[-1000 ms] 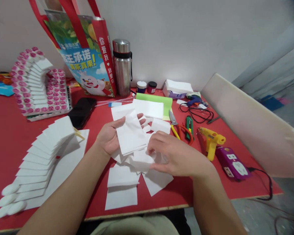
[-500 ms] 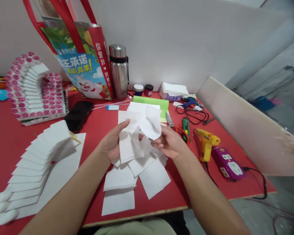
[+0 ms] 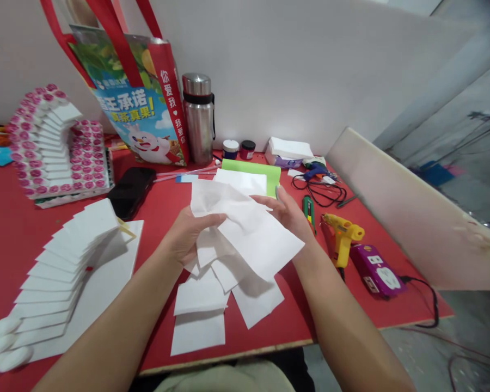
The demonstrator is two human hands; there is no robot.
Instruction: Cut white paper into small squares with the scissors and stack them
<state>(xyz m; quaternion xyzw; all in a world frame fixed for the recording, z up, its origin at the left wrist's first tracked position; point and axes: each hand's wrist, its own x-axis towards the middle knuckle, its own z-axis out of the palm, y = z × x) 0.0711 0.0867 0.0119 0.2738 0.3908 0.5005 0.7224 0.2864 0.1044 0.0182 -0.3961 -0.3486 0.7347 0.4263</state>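
Over the tabletop (image 3: 292, 321), well off its front edge (image 3: 228, 358), left hand (image 3: 190, 234) pinched white sheets (image 3: 259, 234); couldn't tell if right hand (image 3: 293, 212) did.

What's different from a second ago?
The right hand moved forward from the loose papers toward the green sheet. The white paper in the left hand has spread out rightward, now overlapping the right wrist. The left hand keeps its hold; flask, phone and glue gun stayed put.

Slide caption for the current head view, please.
Left hand pinches white sheets above a red table, right hand at their right side, yellow glue gun farther right.
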